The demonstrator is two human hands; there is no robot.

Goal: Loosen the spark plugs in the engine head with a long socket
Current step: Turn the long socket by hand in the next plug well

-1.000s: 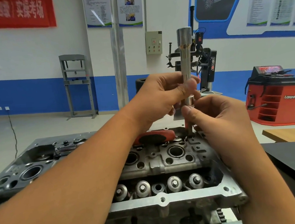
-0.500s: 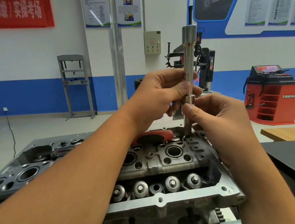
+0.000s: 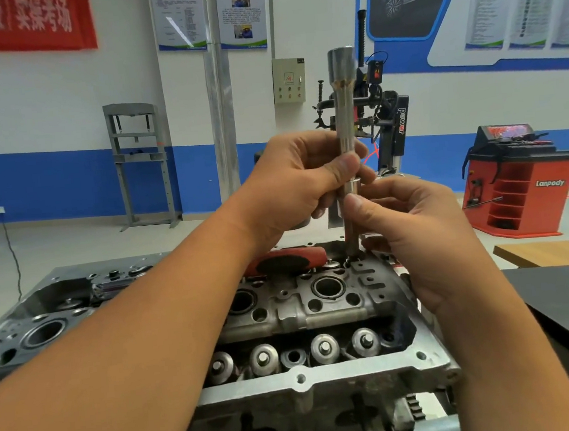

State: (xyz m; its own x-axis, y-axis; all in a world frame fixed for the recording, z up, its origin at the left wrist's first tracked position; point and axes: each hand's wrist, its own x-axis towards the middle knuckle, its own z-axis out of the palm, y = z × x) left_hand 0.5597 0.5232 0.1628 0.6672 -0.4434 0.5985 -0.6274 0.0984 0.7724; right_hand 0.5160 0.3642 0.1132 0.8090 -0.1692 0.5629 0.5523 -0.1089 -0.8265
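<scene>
We hold the long socket [image 3: 345, 120] upright over the far right corner of the engine head [image 3: 321, 301], our left hand [image 3: 294, 183] wrapped round its middle and our right hand [image 3: 410, 218] pinching the thinner shaft below, its tip down at the head.

The room is bright and evenly lit, with soft, diffuse light and no hard shadows. A white streak of glare crosses the poster [image 3: 179, 16] on the back wall, and the socket [image 3: 344, 113] shows dull highlights along its length. The wide-angle lens bends the wall stripe and floor line toward the edges. Forearms near the lower corners look stretched and slightly soft. Small print on the banner [image 3: 18, 22] is smeared; the head [image 3: 318, 301] stays fairly sharp.
</scene>
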